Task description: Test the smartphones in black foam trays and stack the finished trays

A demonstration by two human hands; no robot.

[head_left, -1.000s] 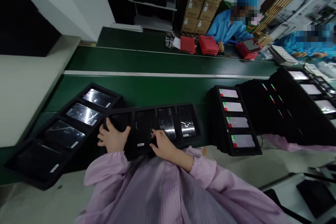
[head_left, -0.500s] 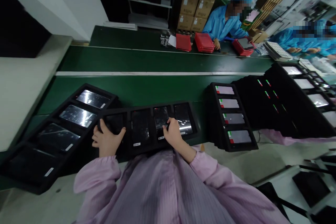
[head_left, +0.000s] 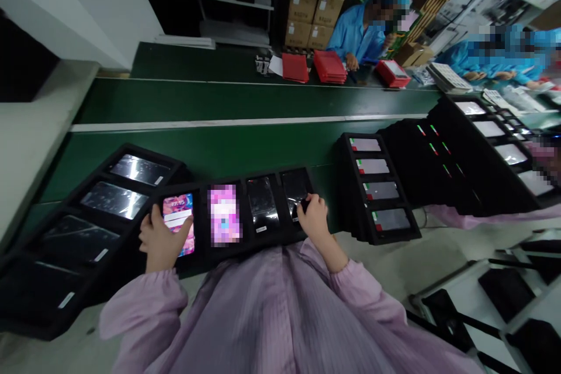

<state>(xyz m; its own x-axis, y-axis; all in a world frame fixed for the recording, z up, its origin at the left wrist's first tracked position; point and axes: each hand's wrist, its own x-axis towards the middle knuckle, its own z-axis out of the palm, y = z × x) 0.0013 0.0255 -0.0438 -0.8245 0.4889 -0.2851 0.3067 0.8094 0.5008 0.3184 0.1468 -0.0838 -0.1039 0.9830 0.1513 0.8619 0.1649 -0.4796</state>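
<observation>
A black foam tray (head_left: 245, 245) with several phones lies right in front of me on the green belt. My left hand (head_left: 161, 239) rests on the tray's left end, fingers spread beside the leftmost phone (head_left: 179, 219), whose screen is lit pink. The second phone (head_left: 224, 213) is lit too. The third phone (head_left: 262, 203) is dark. My right hand (head_left: 314, 217) is bent over the near edge of the rightmost phone (head_left: 294, 189), fingertips pressing on it; that phone is dark.
A second black tray (head_left: 87, 210) of dark phones sits to the left. A stack of trays (head_left: 377, 190) with lit phones stands to the right, more trays (head_left: 491, 146) beyond. Across the belt, people in blue work beside red trays (head_left: 328, 65) and cardboard boxes (head_left: 309, 0).
My right hand moved along the tray from the second phone to the third and now the rightmost. The two left phones' screens have lit up. My left hand stayed on the tray's left end.
</observation>
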